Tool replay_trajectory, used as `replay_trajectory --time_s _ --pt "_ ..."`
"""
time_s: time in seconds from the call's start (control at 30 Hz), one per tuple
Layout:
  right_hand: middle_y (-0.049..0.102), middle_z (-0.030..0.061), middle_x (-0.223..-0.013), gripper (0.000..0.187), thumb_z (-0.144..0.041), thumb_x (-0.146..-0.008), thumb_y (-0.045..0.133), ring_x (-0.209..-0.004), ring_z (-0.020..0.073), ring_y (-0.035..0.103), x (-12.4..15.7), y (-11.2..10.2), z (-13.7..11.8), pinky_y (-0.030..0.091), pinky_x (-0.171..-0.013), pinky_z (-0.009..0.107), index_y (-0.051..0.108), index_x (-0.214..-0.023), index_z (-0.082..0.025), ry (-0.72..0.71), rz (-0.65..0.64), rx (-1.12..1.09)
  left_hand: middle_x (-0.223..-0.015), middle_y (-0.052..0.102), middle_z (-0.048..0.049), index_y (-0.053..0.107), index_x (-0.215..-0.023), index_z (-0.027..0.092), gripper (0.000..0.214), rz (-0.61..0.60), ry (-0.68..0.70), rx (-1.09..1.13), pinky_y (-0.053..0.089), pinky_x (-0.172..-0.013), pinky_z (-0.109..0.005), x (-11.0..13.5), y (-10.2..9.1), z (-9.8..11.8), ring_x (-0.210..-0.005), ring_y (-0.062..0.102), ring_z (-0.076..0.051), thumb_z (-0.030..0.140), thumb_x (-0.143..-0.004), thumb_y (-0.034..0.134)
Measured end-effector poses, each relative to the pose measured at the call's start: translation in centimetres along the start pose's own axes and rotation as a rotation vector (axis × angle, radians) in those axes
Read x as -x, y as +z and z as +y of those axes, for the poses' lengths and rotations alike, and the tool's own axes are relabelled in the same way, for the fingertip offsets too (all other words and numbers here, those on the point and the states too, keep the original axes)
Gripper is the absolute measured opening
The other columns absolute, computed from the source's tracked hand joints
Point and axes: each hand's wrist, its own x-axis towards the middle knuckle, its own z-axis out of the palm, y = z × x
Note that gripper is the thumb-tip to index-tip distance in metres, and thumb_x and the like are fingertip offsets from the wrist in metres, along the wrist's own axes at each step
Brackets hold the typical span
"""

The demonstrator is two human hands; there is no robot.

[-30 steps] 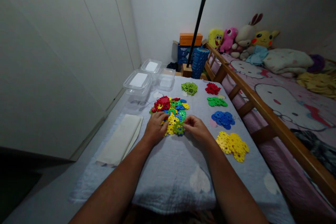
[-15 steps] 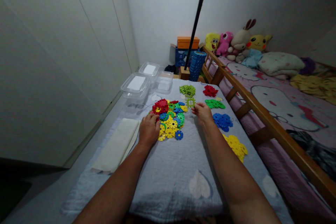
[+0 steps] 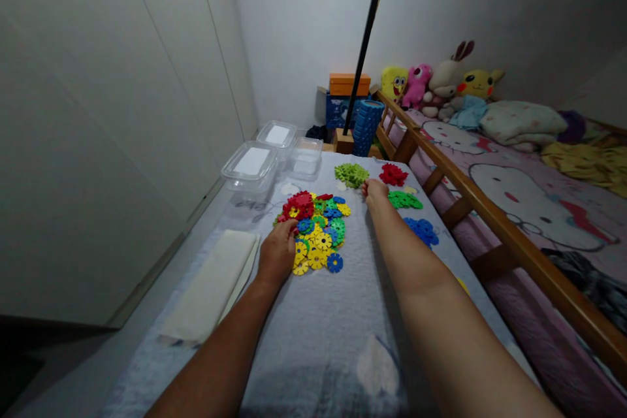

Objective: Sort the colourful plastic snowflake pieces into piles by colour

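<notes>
A mixed heap of plastic disc and square building pieces, in red, yellow, blue and green, lies mid-table. At its left edge is my left hand, fingers bent and closed on a red piece that shows at the fingertips. My right hand is at the near right edge of the light green pile, fingers curled together; what they hold, if anything, is hidden. Close to that hand are a red pile and a green pile. My right forearm partly covers the blue pile and most of the yellow pile.
Clear plastic boxes with white labels stand at the table's back left. A folded cream cloth lies left of my left forearm. The bed's wooden rail runs along the right side. Behind the table rises a black pole.
My right hand has moved forward to the light green pile; the light green square piece it held is no longer distinct. My left hand stays at the heap. The view has shifted slightly.
</notes>
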Motion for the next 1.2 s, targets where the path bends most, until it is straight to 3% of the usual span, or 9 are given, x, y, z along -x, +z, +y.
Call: replay_trajectory --time_s 0.27,0.47,0.63,0.77,0.9,1.03,1.2 --pt "0.047 -0.0093 -0.047 0.025 -0.001 -0.067 0.062 -0.037 0.0068 0.043 -2.0 1.7 -0.5 0.033 -0.034 0.014 0.049 -0.065 -0.021 0.03 0.088 0.062 -0.114 0.076 -0.009 0.07 -0.11 0.021 0.029 0.027 -0.041 -0.036 0.054 -0.095 -0.038 -0.1 -0.3 0.1 -0.105 0.071 -0.025 0.022 -0.092 0.048" --pt "0.05 -0.0078 -0.049 0.016 -0.003 -0.067 0.061 -0.042 0.0085 0.044 -1.6 0.8 -0.3 0.031 -0.036 0.016 0.063 -0.069 -0.019 -0.018 0.026 0.133 -0.11 0.077 -0.008 0.07 -0.106 0.023 0.026 0.062 -0.041 -0.04 0.055 -0.092 -0.038 -0.1 -0.3 0.1 -0.103 0.072 -0.025 0.022 -0.092 0.048" --pt "0.056 -0.0085 -0.057 0.02 -0.007 -0.065 0.06 -0.05 0.0081 0.049 0.2 -0.6 -0.4 0.036 -0.044 0.015 0.069 -0.08 -0.018 -0.049 -0.049 0.158 -0.105 0.078 -0.0065 0.07 -0.108 0.023 0.026 0.047 -0.093 -0.02 0.054 -0.09 -0.035 -0.1 -0.5 0.3 -0.099 0.072 -0.023 0.024 -0.094 0.048" --pt "0.062 -0.0067 -0.066 0.021 -0.013 -0.066 0.062 -0.061 0.0098 0.056 2.9 -1.6 0.6 0.046 -0.058 0.018 0.069 -0.085 -0.018 -0.151 -0.164 0.185 -0.106 0.076 -0.0079 0.07 -0.108 0.022 0.027 0.034 -0.108 -0.025 0.054 -0.091 -0.037 -0.2 -0.3 0.2 -0.1 0.071 -0.024 0.025 -0.094 0.047" --pt "0.073 0.0009 -0.089 0.018 -0.024 -0.073 0.065 -0.089 0.0173 0.067 6.1 -2.0 2.7 0.053 -0.087 0.029 0.071 -0.088 -0.019 -0.353 -0.369 0.344 -0.106 0.072 -0.0102 0.07 -0.102 0.021 0.026 0.081 -0.029 -0.041 0.052 -0.099 -0.04 -0.4 -0.2 -0.1 -0.106 0.067 -0.026 0.021 -0.092 0.046" --pt "0.071 0.0086 -0.125 0.031 -0.033 -0.084 0.063 -0.121 0.0234 0.061 8.2 -1.4 3.9 0.042 -0.112 0.037 0.072 -0.112 -0.02 -0.558 -0.492 0.66 -0.108 0.068 -0.0137 0.069 -0.106 0.019 0.03 0.104 -0.007 -0.085 0.05 -0.102 -0.046 -0.4 -0.4 -0.4 -0.11 0.063 -0.029 0.018 -0.091 0.043" --pt "0.06 0.0106 -0.146 0.042 -0.037 -0.095 0.055 -0.137 0.0269 0.05 9.0 0.1 3.9 0.034 -0.118 0.042 0.066 -0.132 -0.022 -0.635 -0.556 0.933 -0.121 0.065 -0.0135 0.064 -0.117 0.019 0.033 0.134 0.032 -0.099 0.043 -0.11 -0.05 -0.3 -0.2 -0.7 -0.121 0.057 -0.03 0.017 -0.091 0.043"
